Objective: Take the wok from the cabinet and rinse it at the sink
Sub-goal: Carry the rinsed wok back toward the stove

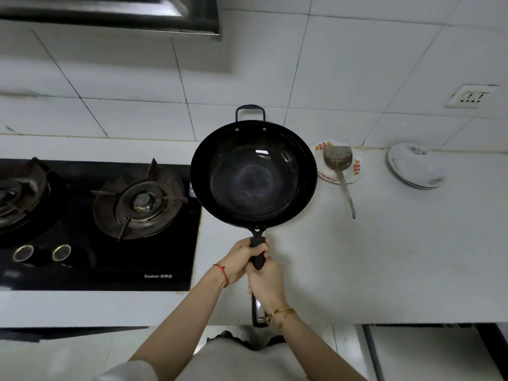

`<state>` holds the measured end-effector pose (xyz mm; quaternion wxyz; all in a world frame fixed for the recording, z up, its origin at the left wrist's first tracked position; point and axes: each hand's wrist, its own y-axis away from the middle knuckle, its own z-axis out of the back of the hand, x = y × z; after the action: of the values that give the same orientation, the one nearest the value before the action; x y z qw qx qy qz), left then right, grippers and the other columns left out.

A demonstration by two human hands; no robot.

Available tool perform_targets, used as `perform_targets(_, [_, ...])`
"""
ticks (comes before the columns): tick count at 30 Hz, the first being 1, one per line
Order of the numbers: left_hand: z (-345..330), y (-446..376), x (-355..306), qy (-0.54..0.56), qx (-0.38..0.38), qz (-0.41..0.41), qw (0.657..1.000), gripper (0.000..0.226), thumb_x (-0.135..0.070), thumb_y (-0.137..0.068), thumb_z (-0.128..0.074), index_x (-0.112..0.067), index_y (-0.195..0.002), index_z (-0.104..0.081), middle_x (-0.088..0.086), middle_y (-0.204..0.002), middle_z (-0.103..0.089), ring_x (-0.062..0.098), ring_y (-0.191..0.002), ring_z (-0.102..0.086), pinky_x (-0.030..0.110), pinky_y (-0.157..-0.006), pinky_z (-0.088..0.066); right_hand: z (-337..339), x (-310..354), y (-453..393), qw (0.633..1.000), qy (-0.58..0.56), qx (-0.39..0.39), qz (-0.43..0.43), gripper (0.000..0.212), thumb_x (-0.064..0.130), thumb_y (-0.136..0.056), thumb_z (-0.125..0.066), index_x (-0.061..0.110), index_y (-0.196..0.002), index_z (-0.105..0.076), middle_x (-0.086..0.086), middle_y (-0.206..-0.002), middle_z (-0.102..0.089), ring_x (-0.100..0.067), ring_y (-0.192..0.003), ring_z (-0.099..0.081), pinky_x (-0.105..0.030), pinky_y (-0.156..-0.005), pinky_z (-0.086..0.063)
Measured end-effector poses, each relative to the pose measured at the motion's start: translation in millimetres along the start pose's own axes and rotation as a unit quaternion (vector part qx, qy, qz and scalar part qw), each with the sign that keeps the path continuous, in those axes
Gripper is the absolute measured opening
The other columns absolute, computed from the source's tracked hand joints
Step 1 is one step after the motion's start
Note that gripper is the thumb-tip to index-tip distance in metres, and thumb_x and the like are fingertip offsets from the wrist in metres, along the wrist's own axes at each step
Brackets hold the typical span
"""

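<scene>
"Royalstar" printed in white on the black stove [96, 270], followed by characters too small to read. One wok [253, 173], black, held level above the white counter [384, 257] just right of the stove. Left hand [242, 257] clenched around the long handle [257, 254]; right hand [265, 281] clenched just behind it. Two burners, two knobs, one spatula [338, 166] on one patterned plate [354, 171].

Wok [253, 174] sits mid-frame over the desk [384, 257], gas stove [96, 224] to its left, both hands on its long handle [257, 254] at the near edge: left hand [240, 257] ahead, right hand [268, 281] behind. Right of wok, spatula [339, 171] lies on a plate [354, 169]; stacked plates [416, 165] farther right by the wall, socket [471, 96] above.
</scene>
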<state>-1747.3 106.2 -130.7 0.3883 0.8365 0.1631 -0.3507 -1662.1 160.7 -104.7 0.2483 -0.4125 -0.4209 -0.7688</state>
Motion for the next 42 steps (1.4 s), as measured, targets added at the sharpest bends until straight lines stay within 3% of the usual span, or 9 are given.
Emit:
perform_targets(10, [8, -7, 7, 0.014, 0.006, 0.022, 1.000, 0.014, 0.001, -0.094, -0.052, -0.002, -0.106, -0.059, 0.005, -0.078, -0.060, 0.015, -0.076, -0.059, 0.029, -0.086, -0.050, -8, -14, -10, 1.000, 0.003, 0.002, -0.006, 0.009, 0.012, -0.089, -0.055, 0.008, -0.083, -0.060, -0.005, -0.053, -0.058, -0.012, -0.035, -0.054, -0.023, -0.036, -0.041])
perform_targets(18, [17, -15, 12, -0.002, 0.002, 0.030, 1.000, 0.015, 0.001, -0.095, -0.051, -0.003, -0.105, -0.061, 0.005, -0.077, -0.060, 0.014, -0.074, -0.059, 0.035, -0.097, -0.045, -16, -21, -18, 1.000, 0.013, 0.012, -0.013, 0.010, 0.010, -0.087, -0.053, 0.006, -0.081, -0.059, -0.007, -0.050, -0.056, -0.017, -0.036, -0.054, -0.026, -0.037, -0.044])
perform_targets(31, [24, -22, 9, 0.011, -0.001, 0.040, 0.999, 0.018, 0.003, -0.094, -0.052, 0.000, -0.111, -0.059, 0.007, -0.083, -0.058, 0.015, -0.075, -0.059, 0.026, -0.083, -0.052, -26, -25, -29, 0.999, 0.002, 0.004, -0.036, 0.011, 0.009, -0.087, -0.053, 0.003, -0.080, -0.060, -0.008, -0.048, -0.053, -0.018, -0.034, -0.052, -0.029, -0.037, -0.046])
perform_targets(38, [26, -21, 7, 0.002, -0.011, 0.043, 0.999, 0.022, 0.004, -0.094, -0.051, 0.001, -0.115, -0.058, 0.007, -0.083, -0.060, 0.016, -0.075, -0.060, 0.027, -0.085, -0.051, -30, -27, -30, 0.999, 0.008, 0.005, -0.032, 0.017, 0.007, -0.086, -0.052, -0.004, -0.077, -0.061, -0.004, -0.040, -0.051, -0.018, -0.032, -0.053, -0.030, -0.036, -0.046])
perform_targets(42, [24, -21, 6, 0.003, -0.020, 0.047, 0.999, 0.026, 0.004, -0.094, -0.051, 0.003, -0.119, -0.057, 0.007, -0.084, -0.060, 0.016, -0.075, -0.060, 0.027, -0.084, -0.052, -28, -25, -28, 0.999, -0.006, 0.012, -0.032, 0.017, 0.007, -0.088, -0.052, 0.002, -0.072, -0.057, -0.002, -0.036, -0.049, -0.020, -0.030, -0.051, -0.028, -0.036, -0.043])
